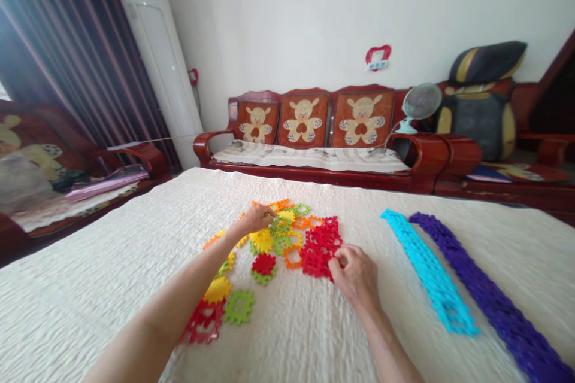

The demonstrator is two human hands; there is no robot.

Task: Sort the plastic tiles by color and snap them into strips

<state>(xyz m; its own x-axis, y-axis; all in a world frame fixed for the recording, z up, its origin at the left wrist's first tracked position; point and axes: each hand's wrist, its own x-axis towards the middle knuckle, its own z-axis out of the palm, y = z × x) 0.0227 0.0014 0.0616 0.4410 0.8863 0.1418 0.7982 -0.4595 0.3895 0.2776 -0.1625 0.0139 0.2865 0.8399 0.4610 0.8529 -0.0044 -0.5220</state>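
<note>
A heap of flat plastic interlocking pieces (278,233) in yellow, green, orange and red lies on the white quilted cover (112,275). My left hand (257,217) reaches into the far side of the heap, fingers curled onto a green or yellow piece. My right hand (354,275) rests at the near edge of a cluster of red pieces (320,246), fingers pinched on one of them. To the right lie two long joined strips, one light blue (429,272) and one purple (485,293).
A red and a green piece (220,311) lie near my left forearm. Beyond the cover stands a wooden sofa (314,131) with bear cushions, a small fan (420,105), a bag pile at right, and a tall white air conditioner (157,54) at left.
</note>
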